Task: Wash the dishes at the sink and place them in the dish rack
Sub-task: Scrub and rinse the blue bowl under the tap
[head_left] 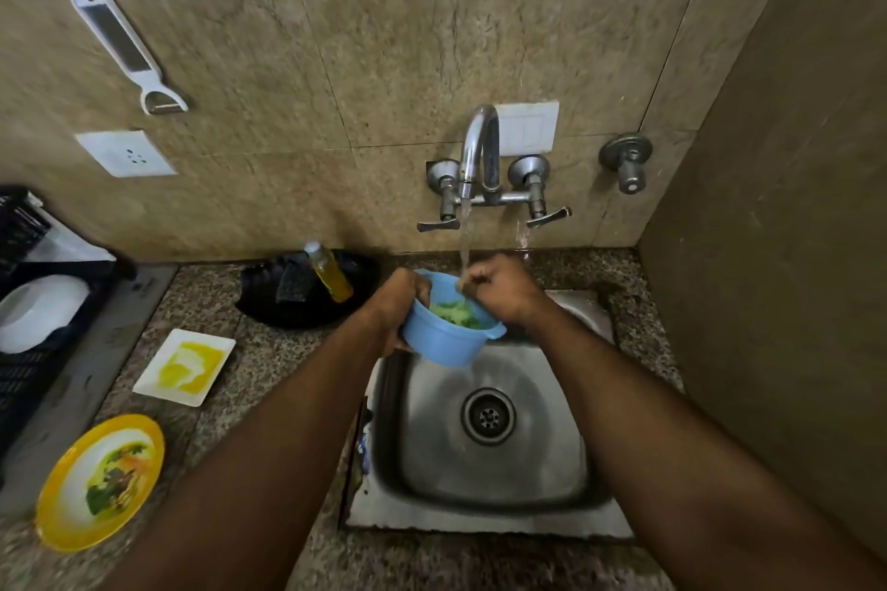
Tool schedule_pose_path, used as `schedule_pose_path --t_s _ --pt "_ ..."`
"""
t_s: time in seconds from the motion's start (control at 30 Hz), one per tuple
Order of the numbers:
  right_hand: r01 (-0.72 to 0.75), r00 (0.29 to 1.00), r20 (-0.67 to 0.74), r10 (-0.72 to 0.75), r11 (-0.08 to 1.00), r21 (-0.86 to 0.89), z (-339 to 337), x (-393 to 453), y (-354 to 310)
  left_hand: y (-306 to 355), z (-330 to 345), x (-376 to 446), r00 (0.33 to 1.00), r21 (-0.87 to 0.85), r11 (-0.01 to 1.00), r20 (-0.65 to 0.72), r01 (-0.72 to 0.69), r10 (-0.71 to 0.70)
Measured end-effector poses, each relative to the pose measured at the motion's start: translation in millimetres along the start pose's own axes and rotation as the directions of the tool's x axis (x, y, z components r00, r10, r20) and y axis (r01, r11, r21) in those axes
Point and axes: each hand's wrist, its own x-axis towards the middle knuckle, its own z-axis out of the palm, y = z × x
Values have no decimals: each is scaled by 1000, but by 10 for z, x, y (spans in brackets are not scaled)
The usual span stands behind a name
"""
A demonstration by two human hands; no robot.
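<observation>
**Blue bowl under the tap, two dirty plates waiting**

Early-to-mid task, by my read. Left hand (pixel 393 302) grips the small blue plastic bowl with side lugs (pixel 446 336) by its rim, fingers wrapped around the far-left edge, tilted over the back of the square stainless steel sink (pixel 485 461). Right hand (pixel 504 288) is curled closed at the bowl's rim under the water stream; whether it holds a scrubber, can't tell. Green residue sits inside the bowl. Curved chrome wall tap (pixel 477 149) is running.

Done, apparently: one white round bowl (pixel 41 310) already sits in the black plastic lattice dish rack (pixel 24 370) at far left.

Left: white square plate smeared yellow (pixel 185 367) and yellow-rimmed round plate with green and orange scraps (pixel 101 480), both on the speckled granite counter (pixel 269 365), well apart from the sink. Clear bottle of yellow dish liquid (pixel 331 274) lies on a black tray (pixel 297 298) behind, beside a dark scrub pad.

Bowl looks smooth, light and slippery when wet; sink basin is brushed metal, empty around the drain.
</observation>
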Motion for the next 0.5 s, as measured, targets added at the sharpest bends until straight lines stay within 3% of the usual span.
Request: schedule_pose_path --t_s 0.13,0.27,0.4,0.5 --pt "-110 987 -108 122 988 106 -37 -28 -55 -31 -28 115 991 -168 981 -110 -100 82" --pt "-173 978 -100 184 979 109 -70 -48 8 -122 54 102 956 -113 974 -243 -198 166" --pt "-130 991 33 130 991 6 -121 -14 28 -121 47 74 984 -100 988 -148 -119 103" --pt "-73 997 -13 74 997 40 -99 -2 10 -119 28 120 990 -155 981 -98 -120 106"
